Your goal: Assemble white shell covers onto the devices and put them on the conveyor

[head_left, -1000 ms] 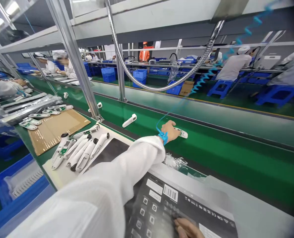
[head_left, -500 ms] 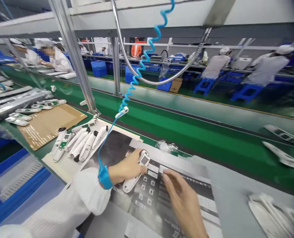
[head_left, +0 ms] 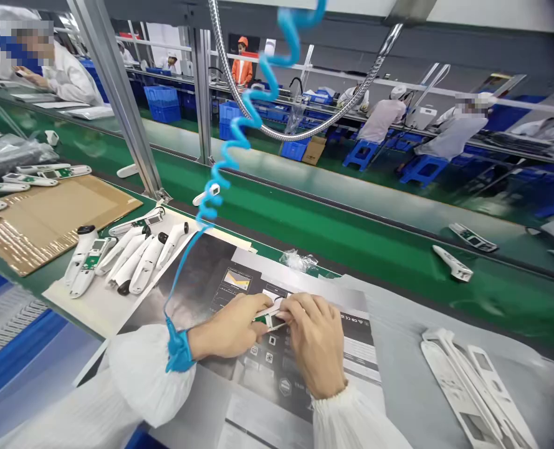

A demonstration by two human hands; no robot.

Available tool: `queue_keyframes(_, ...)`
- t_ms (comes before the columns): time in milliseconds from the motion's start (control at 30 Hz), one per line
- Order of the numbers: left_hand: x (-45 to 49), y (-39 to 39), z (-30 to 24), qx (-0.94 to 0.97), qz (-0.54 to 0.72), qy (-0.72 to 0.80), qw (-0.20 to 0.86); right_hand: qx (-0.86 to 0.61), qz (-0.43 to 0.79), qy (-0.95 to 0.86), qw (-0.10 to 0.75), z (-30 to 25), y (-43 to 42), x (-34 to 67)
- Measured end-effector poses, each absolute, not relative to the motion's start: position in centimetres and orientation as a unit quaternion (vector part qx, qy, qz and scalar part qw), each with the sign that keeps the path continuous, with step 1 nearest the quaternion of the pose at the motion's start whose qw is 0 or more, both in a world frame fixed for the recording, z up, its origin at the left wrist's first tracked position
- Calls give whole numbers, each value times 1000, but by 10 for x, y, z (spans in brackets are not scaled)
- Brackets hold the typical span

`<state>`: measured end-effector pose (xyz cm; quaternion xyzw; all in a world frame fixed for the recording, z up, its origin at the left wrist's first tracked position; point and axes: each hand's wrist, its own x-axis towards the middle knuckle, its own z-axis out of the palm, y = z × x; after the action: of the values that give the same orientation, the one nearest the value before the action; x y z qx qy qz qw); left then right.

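Both my hands meet over a dark printed sheet [head_left: 220, 280] on the bench. My left hand [head_left: 232, 325], with a blue wrist strap [head_left: 179, 350] and coiled cord, grips a white handheld thermometer body [head_left: 271, 316] with a small screen. My right hand [head_left: 314, 340] closes its fingers on the same piece from the right. Most of the device is hidden under my fingers.
A row of white thermometer bodies [head_left: 127, 259] lies on a white sheet at left, beside brown cardboard [head_left: 47, 218]. White plastic shells [head_left: 468, 380] lie at right. Two devices [head_left: 452, 262] ride the green conveyor [head_left: 351, 237]. Other workers sit at lines behind.
My left hand took a device from the conveyor and brought it to the printed sheet. My right hand moved in and now grips it too.
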<state>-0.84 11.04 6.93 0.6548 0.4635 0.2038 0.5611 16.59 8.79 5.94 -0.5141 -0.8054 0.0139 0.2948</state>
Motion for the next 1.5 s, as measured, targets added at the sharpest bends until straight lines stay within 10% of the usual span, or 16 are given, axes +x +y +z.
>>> queue_keyframes(433, -28, 117, 73, 388, 332, 586, 629, -731, 51, -668, 129, 36, 227, 222)
queue_keyframes(833, -31, 104, 66, 338, 269, 591, 682, -913, -37, -399, -80, 58, 12, 392)
queue_keyframes(1133, -1, 95, 76, 413, 237, 577, 663, -944, 31, -321, 75, 77, -38, 389)
queue_keyframes(1300, 10, 89, 86, 519, 282, 521, 617, -856, 210, -344, 324, 92, -27, 367)
queue_keyframes(1500, 48, 84, 79, 718, 306, 430, 453, -692, 477, -366, 400, 70, 22, 289)
